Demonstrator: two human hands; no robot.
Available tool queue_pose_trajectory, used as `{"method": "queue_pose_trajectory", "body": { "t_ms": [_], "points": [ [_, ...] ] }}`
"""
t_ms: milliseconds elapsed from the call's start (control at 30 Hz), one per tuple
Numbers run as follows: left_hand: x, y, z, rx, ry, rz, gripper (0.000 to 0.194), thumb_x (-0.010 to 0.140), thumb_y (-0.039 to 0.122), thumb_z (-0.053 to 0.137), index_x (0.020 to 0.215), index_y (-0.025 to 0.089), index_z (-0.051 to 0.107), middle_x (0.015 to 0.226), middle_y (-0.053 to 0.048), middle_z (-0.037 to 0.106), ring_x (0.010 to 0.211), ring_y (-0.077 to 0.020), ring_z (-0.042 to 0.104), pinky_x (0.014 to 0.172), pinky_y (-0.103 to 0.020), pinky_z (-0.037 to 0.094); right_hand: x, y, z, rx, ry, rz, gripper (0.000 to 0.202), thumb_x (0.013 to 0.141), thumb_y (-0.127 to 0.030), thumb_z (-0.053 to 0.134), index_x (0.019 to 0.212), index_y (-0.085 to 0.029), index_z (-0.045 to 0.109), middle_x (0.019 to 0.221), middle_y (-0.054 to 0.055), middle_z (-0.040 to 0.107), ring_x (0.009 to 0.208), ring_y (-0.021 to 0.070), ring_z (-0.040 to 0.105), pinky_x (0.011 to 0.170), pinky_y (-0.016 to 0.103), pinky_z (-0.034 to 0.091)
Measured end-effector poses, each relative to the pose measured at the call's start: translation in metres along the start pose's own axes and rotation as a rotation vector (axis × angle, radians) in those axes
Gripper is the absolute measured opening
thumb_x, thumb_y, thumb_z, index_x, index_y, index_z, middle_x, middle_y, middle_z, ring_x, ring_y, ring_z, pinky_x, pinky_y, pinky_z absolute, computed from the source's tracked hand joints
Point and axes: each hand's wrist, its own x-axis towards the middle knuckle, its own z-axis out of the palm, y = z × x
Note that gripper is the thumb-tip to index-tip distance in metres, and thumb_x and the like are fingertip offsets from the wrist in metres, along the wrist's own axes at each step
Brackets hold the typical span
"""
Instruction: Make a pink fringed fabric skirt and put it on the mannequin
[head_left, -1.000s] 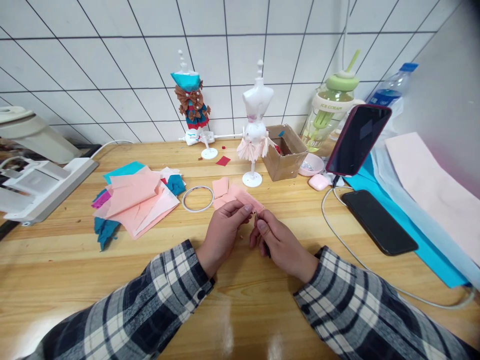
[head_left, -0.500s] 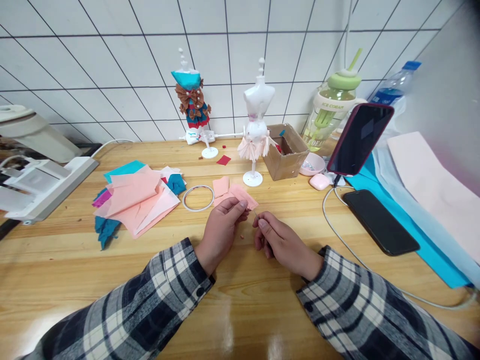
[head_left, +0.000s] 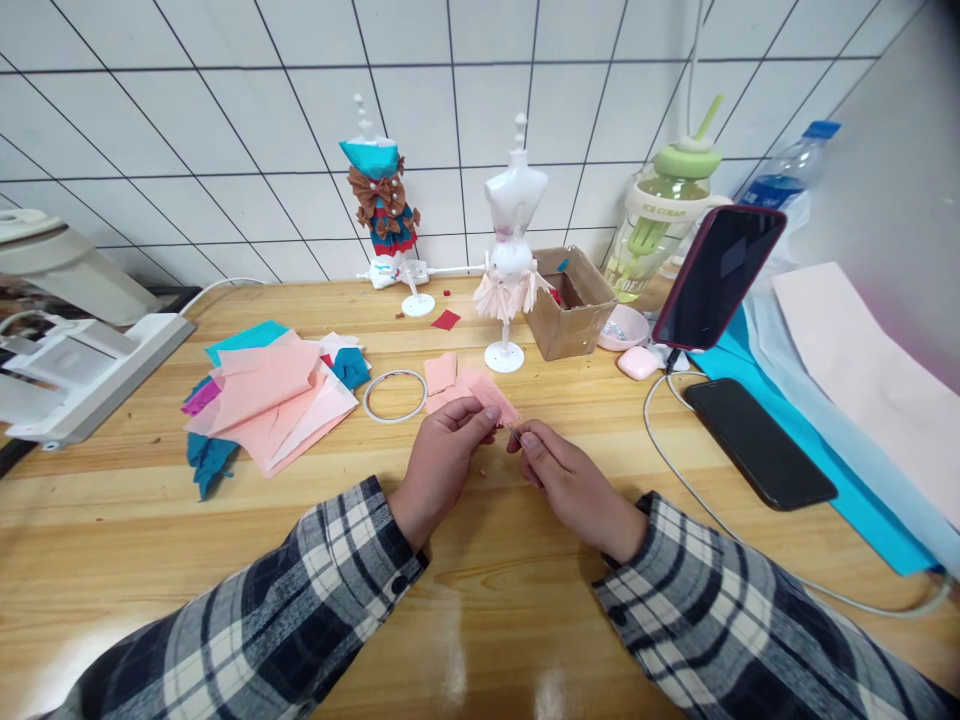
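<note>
My left hand is closed in a pinch on the near edge of a piece of pink crepe paper, which shows beyond the fingertips. Close by on the right, my right hand pinches a thin needle, its tip against or very near the paper; fingers hide part of it. Behind my left hand lies a small folded pink paper piece. A white dress-form stand with a pleated pink skirt stands upright beyond my hands.
On the left lie a heap of coloured paper and a white ring. A dressed mannequin stands at the back. A cardboard box, pink dish, propped phone, flat phone and blue sheets are on the right.
My right hand has moved slightly up and left, bringing its fingertips closer to my left hand. The pink paper's far corner has shifted a little toward me.
</note>
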Motion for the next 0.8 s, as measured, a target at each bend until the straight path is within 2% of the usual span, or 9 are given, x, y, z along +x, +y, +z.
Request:
{"method": "queue_pose_trajectory", "body": {
  "t_ms": [233, 800],
  "points": [
    [-0.0009, 0.001, -0.0002, 0.044, -0.017, -0.026, 0.022, 0.074, 0.037, 0.071, 0.07, 0.016, 0.064, 0.062, 0.002, 0.055, 0.058, -0.0101, 0.046, 0.055, -0.023, 0.033, 0.0026, -0.0021, -0.004, 0.07, -0.037, 0.055, 0.036, 0.096, -0.052, 0.031, 0.089, -0.022, 0.051, 0.063, -0.004, 0.039, 0.058, 0.013, 0.039, 0.056, 0.026, 0.033],
    [0.0005, -0.0006, -0.0031, 0.1, -0.053, -0.014, 0.023, 0.076, 0.037, 0.069, 0.071, 0.016, 0.064, 0.065, 0.001, 0.057, 0.061, -0.0111, 0.048, 0.056, -0.023, 0.035, 0.0042, 0.0011, -0.005, 0.17, -0.062, 0.085, 0.034, 0.094, -0.05, 0.035, 0.085, -0.021, 0.05, 0.06, -0.005, 0.037, 0.055, 0.0118, 0.035, 0.052, 0.025, 0.03]
  ]
}}
